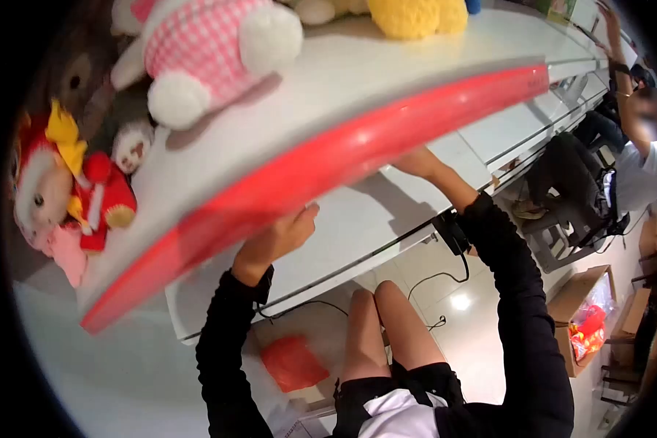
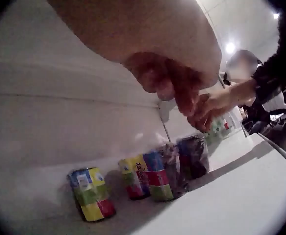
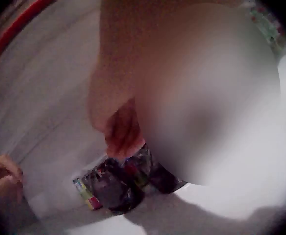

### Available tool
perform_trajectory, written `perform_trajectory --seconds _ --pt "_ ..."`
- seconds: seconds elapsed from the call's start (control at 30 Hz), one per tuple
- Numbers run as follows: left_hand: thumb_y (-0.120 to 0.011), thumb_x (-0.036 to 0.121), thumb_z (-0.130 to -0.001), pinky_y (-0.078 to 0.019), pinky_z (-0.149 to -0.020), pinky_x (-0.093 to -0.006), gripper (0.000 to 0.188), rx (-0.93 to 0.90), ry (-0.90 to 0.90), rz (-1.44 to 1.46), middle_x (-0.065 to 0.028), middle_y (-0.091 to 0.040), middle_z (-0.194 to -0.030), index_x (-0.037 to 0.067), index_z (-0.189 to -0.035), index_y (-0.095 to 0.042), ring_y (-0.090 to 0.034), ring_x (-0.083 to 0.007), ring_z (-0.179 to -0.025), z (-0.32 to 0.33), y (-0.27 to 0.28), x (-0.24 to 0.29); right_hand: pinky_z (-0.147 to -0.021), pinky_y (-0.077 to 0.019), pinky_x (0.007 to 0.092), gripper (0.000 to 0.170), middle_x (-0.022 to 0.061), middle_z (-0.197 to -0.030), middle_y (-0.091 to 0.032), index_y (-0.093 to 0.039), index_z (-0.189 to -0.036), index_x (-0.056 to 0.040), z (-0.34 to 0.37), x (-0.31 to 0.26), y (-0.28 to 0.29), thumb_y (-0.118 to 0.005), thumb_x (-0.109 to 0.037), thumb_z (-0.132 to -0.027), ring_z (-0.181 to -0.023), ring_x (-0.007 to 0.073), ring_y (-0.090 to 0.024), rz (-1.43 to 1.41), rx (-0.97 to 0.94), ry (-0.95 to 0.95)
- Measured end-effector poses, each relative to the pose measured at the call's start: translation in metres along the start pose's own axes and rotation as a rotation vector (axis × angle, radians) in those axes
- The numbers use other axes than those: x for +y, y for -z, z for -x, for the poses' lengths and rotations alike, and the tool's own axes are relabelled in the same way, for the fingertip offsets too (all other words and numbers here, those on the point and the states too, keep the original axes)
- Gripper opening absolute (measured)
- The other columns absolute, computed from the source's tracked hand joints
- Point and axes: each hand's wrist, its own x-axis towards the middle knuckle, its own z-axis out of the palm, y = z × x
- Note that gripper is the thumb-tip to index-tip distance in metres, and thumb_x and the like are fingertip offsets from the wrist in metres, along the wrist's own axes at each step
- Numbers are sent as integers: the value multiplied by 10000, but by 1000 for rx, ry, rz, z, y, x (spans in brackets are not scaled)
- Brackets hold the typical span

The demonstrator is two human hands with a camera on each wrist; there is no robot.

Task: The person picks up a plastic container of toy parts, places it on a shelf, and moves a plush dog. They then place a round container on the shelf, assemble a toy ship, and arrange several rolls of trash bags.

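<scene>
In the head view my left hand [image 1: 285, 235] is in front of a red-edged upright panel [image 1: 343, 146], fingers loosely bent. My right hand [image 1: 415, 162] is further right, its fingertips hidden behind the red edge. The left wrist view shows my left hand [image 2: 177, 73] in the air above several small packs [image 2: 157, 174] with blue, yellow, green and red labels. These stand on the white table against the pale panel face; some are wrapped in black plastic. In the right wrist view my right hand [image 3: 123, 129] overlaps the black packs [image 3: 113, 191]. Nothing shows in either hand.
Beyond the panel lie stuffed toys: a pink-checked plush [image 1: 204, 51], a yellow plush [image 1: 420, 14] and a red-clad doll [image 1: 44, 190]. Cables and a red bag [image 1: 292, 361] lie below the table. To the right are an open carton [image 1: 580, 314] and a seated person [image 1: 639, 168].
</scene>
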Motion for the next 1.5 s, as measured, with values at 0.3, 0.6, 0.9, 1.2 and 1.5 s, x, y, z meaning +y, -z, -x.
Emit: perform_trajectory --seconds 0.3,0.6,0.9,1.2,1.5 --pt "-589 59 -708 -418 -450 -321 129 53 371 368 -66 -548 -575 87 -833 -577 -546 -228 -502 7 14 35 -604 -496 247 110 52 -683 -582 -562 -855 24 70 10 -40 -463 -15 -827 -627 116 -572 -132 18 -122" --pt "-603 233 -765 -462 -674 -369 371 75 775 349 -155 -584 -917 67 -1078 -493 -589 -254 -790 -54 -1 -19 -877 -390 451 768 270 -1246 -316 -431 -1183 -90 6 1 -24 -774 -268 -519 -1101 433 -381 1029 457 335" --pt "-642 513 -675 -418 -867 -428 760 -343 885 103 -222 -478 -1114 92 -1251 -381 -488 -355 -1063 -86 -93 -1 -742 -464 440 795 186 -1157 -412 -425 -1217 -185 -25 37 -35 -768 -396 -532 -1036 350 -454 1104 346 2" --pt "-666 444 -635 -457 -813 -435 806 -319 951 384 -255 -414 -1192 178 -1305 -305 -514 -399 -1011 -73 -107 -2 -720 -464 410 708 145 -972 -487 -448 -1174 -181 -24 26 -39 -723 -447 -578 -870 325 -529 1147 256 -53" --pt "-660 445 -588 -425 -858 -423 834 -541 896 504 -264 -475 -1134 171 -1302 -326 -510 -381 -1031 -65 -65 7 -675 -484 410 730 211 -946 -522 -445 -1179 -113 -2 4 -52 -692 -427 -569 -785 355 -576 1168 139 4"
